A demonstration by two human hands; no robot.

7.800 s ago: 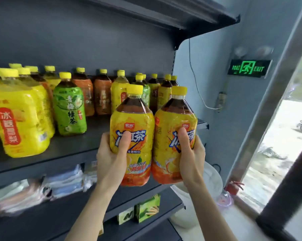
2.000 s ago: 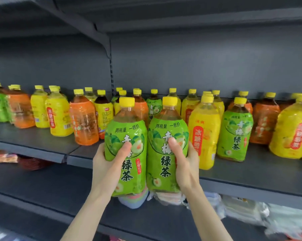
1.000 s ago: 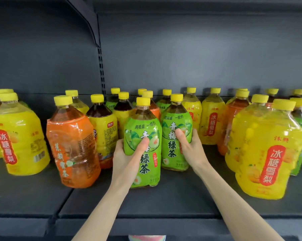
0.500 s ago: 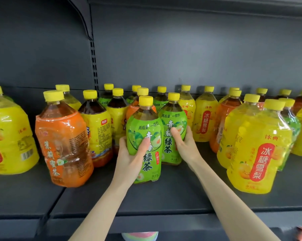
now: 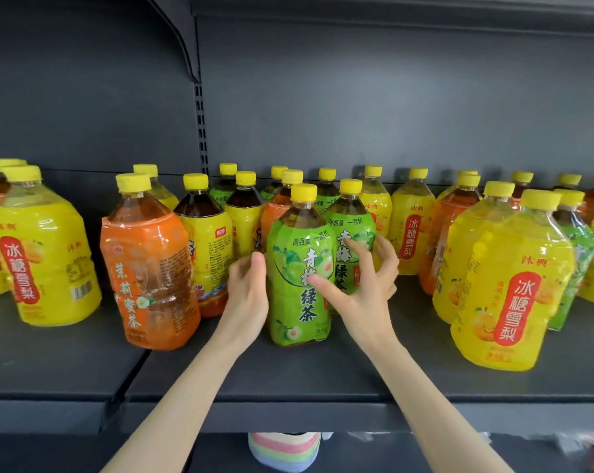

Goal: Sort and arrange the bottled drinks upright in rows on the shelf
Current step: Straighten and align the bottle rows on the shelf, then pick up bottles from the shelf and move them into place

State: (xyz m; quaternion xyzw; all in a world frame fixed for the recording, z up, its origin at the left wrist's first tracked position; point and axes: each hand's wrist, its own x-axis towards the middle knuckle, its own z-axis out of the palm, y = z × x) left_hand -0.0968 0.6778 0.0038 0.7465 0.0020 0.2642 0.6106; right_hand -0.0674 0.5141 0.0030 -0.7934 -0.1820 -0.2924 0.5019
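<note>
Above the dark grey metal shelf (image 5: 288, 377), the left hand (image 5: 248, 295) and right hand (image 5: 367, 295), which clasped the bottles half a second ago, have both let go and now have loose, spread fingers. The nearer green-labelled plastic tea bottle (image 5: 295, 302) with a yellow cap stands upright between them. The second green-labelled bottle (image 5: 348, 227) stands upright just behind it, between an orange-labelled bottle (image 5: 149, 278) and a yellow-labelled bottle (image 5: 514, 288).

Between the left hand (image 5: 248, 295) and right hand (image 5: 367, 295) the green-labelled bottle (image 5: 300, 261) wears a yellow cap; left of them is an orange-labelled bottle (image 5: 149, 278), right a red-patched yellow bottle (image 5: 514, 285).
</note>
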